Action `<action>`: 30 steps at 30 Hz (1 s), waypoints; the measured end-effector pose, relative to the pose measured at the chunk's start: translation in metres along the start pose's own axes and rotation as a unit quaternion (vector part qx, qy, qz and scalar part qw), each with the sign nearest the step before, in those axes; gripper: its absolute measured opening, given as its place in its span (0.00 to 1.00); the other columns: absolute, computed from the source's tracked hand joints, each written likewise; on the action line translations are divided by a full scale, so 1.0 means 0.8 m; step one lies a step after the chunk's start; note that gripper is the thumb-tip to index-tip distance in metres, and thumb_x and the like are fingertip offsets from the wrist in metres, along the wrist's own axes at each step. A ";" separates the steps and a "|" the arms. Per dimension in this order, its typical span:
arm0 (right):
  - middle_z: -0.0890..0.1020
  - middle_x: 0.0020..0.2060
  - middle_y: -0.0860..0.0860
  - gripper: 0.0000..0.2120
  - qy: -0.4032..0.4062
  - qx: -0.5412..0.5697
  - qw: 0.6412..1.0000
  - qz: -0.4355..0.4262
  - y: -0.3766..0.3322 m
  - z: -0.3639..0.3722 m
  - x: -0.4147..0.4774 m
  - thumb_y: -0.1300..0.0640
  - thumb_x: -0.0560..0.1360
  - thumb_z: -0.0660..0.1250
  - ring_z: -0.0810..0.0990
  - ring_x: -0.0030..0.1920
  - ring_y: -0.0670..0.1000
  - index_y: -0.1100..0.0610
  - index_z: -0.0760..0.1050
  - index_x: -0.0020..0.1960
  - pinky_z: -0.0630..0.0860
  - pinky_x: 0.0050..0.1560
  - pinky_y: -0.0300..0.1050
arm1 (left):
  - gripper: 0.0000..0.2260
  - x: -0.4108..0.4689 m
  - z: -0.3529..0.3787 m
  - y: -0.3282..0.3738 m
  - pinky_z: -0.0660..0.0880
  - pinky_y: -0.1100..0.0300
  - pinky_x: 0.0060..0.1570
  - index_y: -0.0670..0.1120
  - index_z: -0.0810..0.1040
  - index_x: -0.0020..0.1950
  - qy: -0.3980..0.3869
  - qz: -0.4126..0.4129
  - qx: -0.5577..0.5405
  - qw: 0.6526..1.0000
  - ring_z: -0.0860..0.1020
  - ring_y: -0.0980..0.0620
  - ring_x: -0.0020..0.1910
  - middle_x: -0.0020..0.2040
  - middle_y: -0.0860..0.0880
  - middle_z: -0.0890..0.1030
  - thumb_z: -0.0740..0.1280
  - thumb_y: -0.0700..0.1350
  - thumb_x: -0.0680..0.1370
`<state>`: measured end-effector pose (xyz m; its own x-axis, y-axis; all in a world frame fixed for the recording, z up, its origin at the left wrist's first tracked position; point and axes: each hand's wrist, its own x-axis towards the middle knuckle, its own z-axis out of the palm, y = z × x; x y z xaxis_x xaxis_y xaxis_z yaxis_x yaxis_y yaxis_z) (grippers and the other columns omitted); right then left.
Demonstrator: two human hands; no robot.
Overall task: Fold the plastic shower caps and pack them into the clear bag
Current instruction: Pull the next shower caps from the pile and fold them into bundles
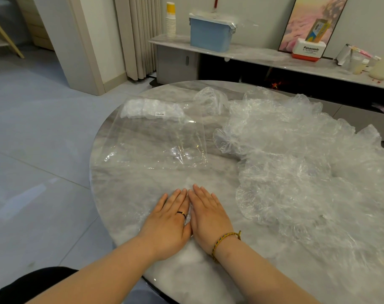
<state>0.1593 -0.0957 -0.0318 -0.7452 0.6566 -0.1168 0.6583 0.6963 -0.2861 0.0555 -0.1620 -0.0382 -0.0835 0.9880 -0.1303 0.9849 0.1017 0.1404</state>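
A thin clear shower cap (pixel 142 194) lies spread flat on the marble table in front of me. My left hand (pixel 171 220) and my right hand (pixel 208 216) press on it side by side, palms down, fingers straight and touching at the middle. The clear bag (pixel 160 137) lies flat beyond the hands, with a barcode label and some folded caps (pixel 151 108) at its far end. A big heap of crumpled shower caps (pixel 307 167) covers the right half of the table.
The round marble table (pixel 219 281) ends at a curved edge on the left, with grey floor (pixel 33 150) beyond. Behind it runs a low shelf (pixel 263 55) holding a blue bin (pixel 210 34), stacked paper cups (pixel 170 20) and a white Panasonic box (pixel 308 50).
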 end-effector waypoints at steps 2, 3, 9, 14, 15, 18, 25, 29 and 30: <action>0.43 0.76 0.48 0.51 -0.004 -0.006 1.000 0.020 0.003 0.001 0.000 0.45 0.54 0.22 0.40 0.75 0.45 0.54 0.43 0.76 0.29 0.64 0.36 | 0.45 0.001 0.002 0.000 0.28 0.61 0.64 0.44 0.35 0.75 -0.004 -0.001 -0.010 1.000 0.32 0.60 0.69 0.76 0.49 0.37 0.24 0.58 0.58; 0.42 0.76 0.48 0.51 -0.005 -0.013 1.000 0.026 0.003 -0.001 -0.001 0.45 0.54 0.22 0.40 0.75 0.45 0.54 0.43 0.76 0.29 0.64 0.37 | 0.45 0.002 0.002 0.000 0.28 0.60 0.64 0.45 0.35 0.75 -0.006 -0.003 -0.014 1.000 0.31 0.60 0.69 0.76 0.50 0.37 0.24 0.59 0.58; 0.39 0.75 0.48 0.50 -0.021 -0.029 0.999 0.039 0.006 0.001 -0.001 0.46 0.53 0.20 0.37 0.75 0.47 0.54 0.39 0.76 0.27 0.63 0.40 | 0.40 0.002 -0.003 0.001 0.28 0.59 0.64 0.45 0.35 0.75 -0.028 -0.011 0.000 1.000 0.31 0.60 0.69 0.76 0.50 0.35 0.26 0.60 0.64; 0.38 0.75 0.48 0.50 -0.042 -0.034 0.998 0.033 0.009 -0.001 -0.001 0.43 0.54 0.22 0.36 0.74 0.47 0.53 0.39 0.76 0.27 0.64 0.41 | 0.39 0.006 -0.012 0.002 0.36 0.59 0.70 0.48 0.41 0.76 -0.042 -0.030 -0.027 0.998 0.39 0.56 0.75 0.77 0.52 0.40 0.35 0.61 0.67; 0.39 0.75 0.47 0.46 -0.048 -0.028 0.998 0.031 0.009 -0.003 -0.001 0.42 0.59 0.23 0.37 0.75 0.48 0.52 0.40 0.76 0.28 0.65 0.41 | 0.36 0.007 -0.015 0.001 0.40 0.61 0.70 0.49 0.45 0.77 -0.025 -0.036 -0.049 0.998 0.43 0.57 0.75 0.77 0.53 0.44 0.41 0.61 0.69; 0.42 0.76 0.47 0.24 -0.055 -0.001 0.998 0.035 0.012 -0.012 0.000 0.47 0.80 0.44 0.40 0.75 0.49 0.48 0.47 0.76 0.33 0.71 0.43 | 0.26 0.012 -0.023 -0.003 0.51 0.66 0.68 0.51 0.58 0.74 0.058 -0.083 -0.155 0.983 0.57 0.57 0.73 0.74 0.55 0.60 0.59 0.54 0.78; 0.53 0.74 0.43 0.26 -0.012 0.087 0.996 0.036 0.015 -0.019 -0.005 0.54 0.79 0.57 0.46 0.74 0.45 0.46 0.51 0.74 0.41 0.71 0.37 | 0.28 0.014 -0.025 -0.004 0.63 0.66 0.60 0.50 0.61 0.72 0.055 -0.147 -0.233 0.960 0.70 0.56 0.64 0.64 0.54 0.72 0.68 0.48 0.75; 0.54 0.74 0.47 0.35 0.055 0.132 0.986 0.091 0.014 -0.022 -0.006 0.51 0.77 0.62 0.48 0.74 0.47 0.52 0.45 0.75 0.45 0.71 0.36 | 0.19 0.011 -0.035 -0.001 0.67 0.64 0.55 0.52 0.70 0.64 0.030 -0.175 -0.228 0.957 0.75 0.55 0.57 0.46 0.56 0.73 0.68 0.49 0.74; 0.54 0.74 0.48 0.36 0.068 0.152 0.979 0.114 0.013 -0.023 -0.006 0.50 0.76 0.63 0.49 0.74 0.48 0.53 0.45 0.75 0.47 0.71 0.36 | 0.17 0.010 -0.035 -0.002 0.67 0.64 0.54 0.51 0.72 0.61 0.028 -0.184 -0.241 0.952 0.76 0.55 0.55 0.44 0.56 0.72 0.69 0.49 0.73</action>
<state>0.1720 -0.0864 -0.0164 -0.5472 0.8323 -0.0887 0.7289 0.4217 -0.5393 0.0492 -0.1507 -0.0122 -0.4317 0.8779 -0.2073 0.7042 0.4716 0.5307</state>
